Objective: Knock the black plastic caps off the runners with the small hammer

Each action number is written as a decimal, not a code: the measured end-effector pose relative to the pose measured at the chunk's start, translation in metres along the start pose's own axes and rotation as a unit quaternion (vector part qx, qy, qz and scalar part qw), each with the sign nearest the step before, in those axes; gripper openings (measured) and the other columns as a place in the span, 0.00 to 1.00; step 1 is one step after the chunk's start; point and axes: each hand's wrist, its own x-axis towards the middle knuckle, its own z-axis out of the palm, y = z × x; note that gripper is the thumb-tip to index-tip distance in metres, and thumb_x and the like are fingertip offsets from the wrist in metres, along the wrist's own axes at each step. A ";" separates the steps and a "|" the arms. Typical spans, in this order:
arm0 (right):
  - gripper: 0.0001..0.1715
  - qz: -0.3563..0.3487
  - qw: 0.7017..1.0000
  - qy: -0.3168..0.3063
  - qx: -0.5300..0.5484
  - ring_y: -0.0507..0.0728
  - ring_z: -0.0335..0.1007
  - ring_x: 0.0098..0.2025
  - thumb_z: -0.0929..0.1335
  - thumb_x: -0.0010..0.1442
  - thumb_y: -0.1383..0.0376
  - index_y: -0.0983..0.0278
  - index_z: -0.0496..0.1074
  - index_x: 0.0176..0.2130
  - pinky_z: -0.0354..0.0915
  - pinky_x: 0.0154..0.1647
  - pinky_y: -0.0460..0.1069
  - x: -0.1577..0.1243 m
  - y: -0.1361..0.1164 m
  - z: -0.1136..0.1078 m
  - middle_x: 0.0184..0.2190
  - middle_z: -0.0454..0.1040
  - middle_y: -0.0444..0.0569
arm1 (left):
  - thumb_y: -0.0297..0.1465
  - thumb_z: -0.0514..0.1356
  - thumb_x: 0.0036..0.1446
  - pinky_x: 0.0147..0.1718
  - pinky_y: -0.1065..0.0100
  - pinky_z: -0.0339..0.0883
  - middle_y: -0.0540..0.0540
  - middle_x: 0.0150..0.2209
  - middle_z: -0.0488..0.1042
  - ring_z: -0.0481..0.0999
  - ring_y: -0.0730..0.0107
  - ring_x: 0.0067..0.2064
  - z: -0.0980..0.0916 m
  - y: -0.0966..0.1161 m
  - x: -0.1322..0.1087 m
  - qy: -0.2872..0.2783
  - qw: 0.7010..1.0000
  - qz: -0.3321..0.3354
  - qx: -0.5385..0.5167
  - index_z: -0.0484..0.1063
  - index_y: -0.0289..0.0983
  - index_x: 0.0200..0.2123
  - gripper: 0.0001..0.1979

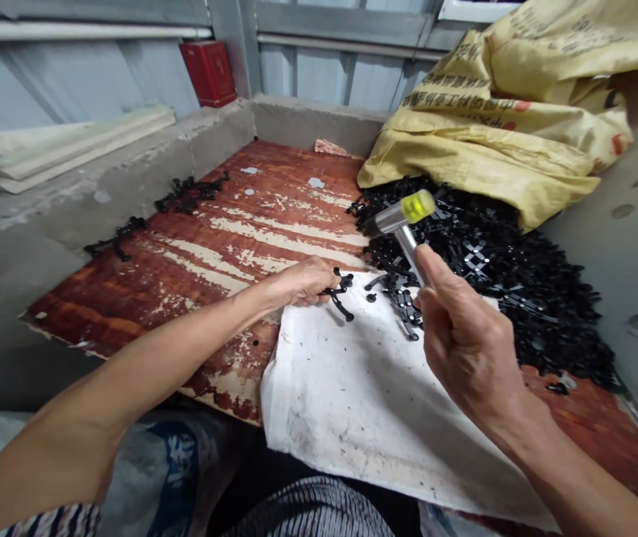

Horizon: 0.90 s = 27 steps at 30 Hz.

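Observation:
My right hand (467,335) is closed around the metal handle of a mallet (400,216), raised above the white cloth. The mallet head has a yellow face on one end and a dark one on the other. My left hand (313,281) grips a black branched plastic part (342,293) at the upper left edge of the white cloth (341,388); its fingertips are partly hidden. Between the hands, more black jointed parts (405,302) lie on the cloth, with a small black round piece (371,297) beside them.
A large heap of black parts (542,298) covers the right side of the worn red-brown board (296,179). Over its back hangs a yellow woven sack (464,142). Small clusters of black parts (189,195) lie along the left edge. A red tin (210,73) stands on the concrete ledge.

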 end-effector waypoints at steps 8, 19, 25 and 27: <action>0.35 0.007 0.992 -0.108 -0.068 0.53 0.57 0.20 0.57 0.59 0.68 0.64 0.63 0.65 0.55 0.20 0.48 0.000 0.012 0.011 0.29 0.69 0.52 | 0.27 0.57 0.57 0.12 0.75 0.39 0.53 0.10 0.60 0.51 0.83 0.10 0.005 0.007 -0.007 0.037 0.998 0.004 0.056 0.60 0.37 0.17 0.16; 0.16 0.213 0.930 -0.102 0.281 0.49 0.53 0.19 0.68 0.54 0.55 0.64 0.72 0.36 0.52 0.17 0.45 -0.001 0.010 -0.002 0.19 0.59 0.38 | 0.29 0.54 0.58 0.18 0.76 0.49 0.54 0.17 0.62 0.58 0.81 0.18 0.025 0.010 -0.040 -0.158 0.964 0.172 0.123 0.63 0.36 0.19 0.15; 0.18 0.285 0.868 -0.147 0.379 0.47 0.47 0.11 0.69 0.49 0.51 0.61 0.65 0.27 0.48 0.09 0.44 -0.009 0.005 0.006 0.13 0.56 0.34 | 0.31 0.57 0.56 0.20 0.75 0.50 0.54 0.20 0.64 0.61 0.80 0.21 0.040 0.004 -0.048 -0.108 0.956 0.216 0.164 0.66 0.35 0.23 0.10; 0.17 0.306 0.857 -0.127 0.395 0.47 0.48 0.10 0.69 0.50 0.52 0.61 0.64 0.28 0.48 0.08 0.43 -0.010 0.006 0.004 0.13 0.56 0.33 | 0.36 0.61 0.55 0.20 0.76 0.54 0.54 0.24 0.68 0.65 0.78 0.23 0.042 -0.002 -0.051 -0.016 0.979 0.190 0.071 0.68 0.36 0.32 0.09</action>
